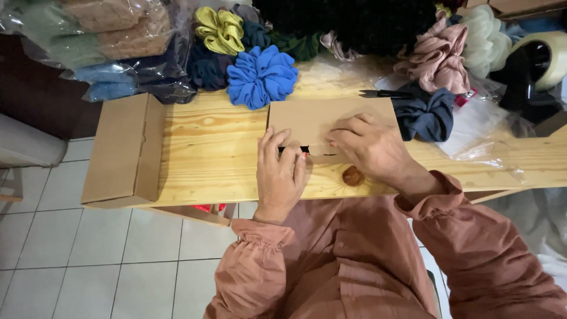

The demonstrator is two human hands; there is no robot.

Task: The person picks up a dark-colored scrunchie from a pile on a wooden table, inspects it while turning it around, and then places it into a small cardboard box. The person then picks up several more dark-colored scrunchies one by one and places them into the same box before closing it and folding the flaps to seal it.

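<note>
Already flat on the wooden table (207, 147), near its front edge: cardboard sheet (331, 121), unfolded. Left hand (280, 177) pressing its lower edge, fingers spread and flat, gripping nothing. Right hand (369, 145) likewise pressed down, fingers curled slightly (nothing pinched, as far as visible). Folding apparently barely begun. Folded box (124, 147) waiting at left; blue scrunchie (261, 75) and scissors (384, 93) just behind.
</note>
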